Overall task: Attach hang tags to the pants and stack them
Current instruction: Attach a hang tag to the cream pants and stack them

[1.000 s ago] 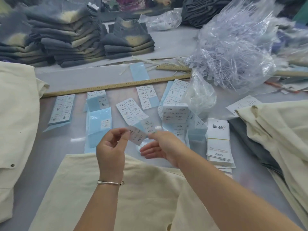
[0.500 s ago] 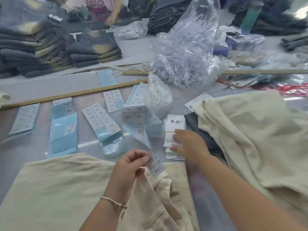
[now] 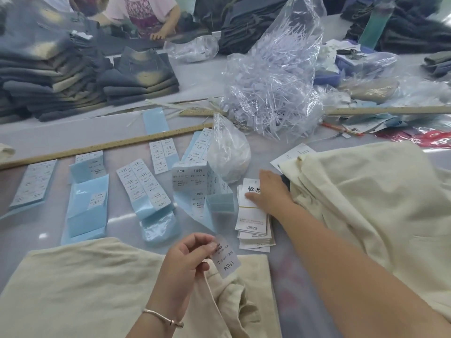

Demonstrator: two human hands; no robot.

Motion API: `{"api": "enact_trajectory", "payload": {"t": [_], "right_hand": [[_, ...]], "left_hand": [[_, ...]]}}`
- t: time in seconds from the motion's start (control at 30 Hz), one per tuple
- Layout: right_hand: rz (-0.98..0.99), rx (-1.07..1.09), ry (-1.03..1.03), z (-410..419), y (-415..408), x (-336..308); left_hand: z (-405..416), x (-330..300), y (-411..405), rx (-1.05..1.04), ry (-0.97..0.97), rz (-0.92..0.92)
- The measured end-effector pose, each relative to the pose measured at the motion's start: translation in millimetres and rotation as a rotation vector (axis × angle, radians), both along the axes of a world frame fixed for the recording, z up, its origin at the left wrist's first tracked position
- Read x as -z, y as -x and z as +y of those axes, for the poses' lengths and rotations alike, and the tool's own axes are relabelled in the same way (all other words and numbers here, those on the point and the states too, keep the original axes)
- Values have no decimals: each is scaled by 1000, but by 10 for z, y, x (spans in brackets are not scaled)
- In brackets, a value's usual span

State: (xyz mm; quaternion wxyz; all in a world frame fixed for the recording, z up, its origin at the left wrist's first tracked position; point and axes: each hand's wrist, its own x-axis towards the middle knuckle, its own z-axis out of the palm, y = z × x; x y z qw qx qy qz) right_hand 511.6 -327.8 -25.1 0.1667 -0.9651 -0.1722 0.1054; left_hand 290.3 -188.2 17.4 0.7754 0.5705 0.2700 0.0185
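Note:
Cream pants (image 3: 73,284) lie flat at the near edge of the table. My left hand (image 3: 185,262) pinches a small white size sticker (image 3: 225,261) marked 1103# L just above their folded-up corner. My right hand (image 3: 271,193) reaches to the stack of white hang tags (image 3: 252,220) and rests its fingers on the top tag, thumb at the tag's left side. A heap of more cream pants (image 3: 366,203) lies at the right.
Sheets of size stickers on blue backing (image 3: 85,203) spread across the middle. A small plastic bag (image 3: 229,152) and a big bag of plastic tag fasteners (image 3: 273,81) stand behind the tags. Wooden rulers (image 3: 102,147) cross the table. Stacked dark jeans (image 3: 48,76) and another person sit at the back.
My right hand let go of the sticker and moved right onto the hang tag stack. My left hand kept the sticker and lowered it over the pants.

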Motion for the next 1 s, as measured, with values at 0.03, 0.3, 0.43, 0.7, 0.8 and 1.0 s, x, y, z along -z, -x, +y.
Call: {"api": "enact_trajectory", "payload": {"t": [0.03, 0.3, 0.43, 0.7, 0.8, 1.0], "right_hand": [[-17, -10, 58, 15, -51, 16], [-114, -124, 153, -11, -71, 98], [-154, -155, 145, -30, -32, 93], [-282, -209, 179, -55, 71, 112], [-364, -225, 62, -77, 121, 120], [-294, 77, -343, -132, 173, -54]], "left_hand": [[4, 4, -8, 4, -4, 2], [30, -27, -245, 47, 4, 20], [33, -30, -280, 47, 12, 27], [52, -38, -210, 45, 17, 31], [73, -47, -189, 35, 24, 30], [77, -97, -118, 33, 17, 6]]}}
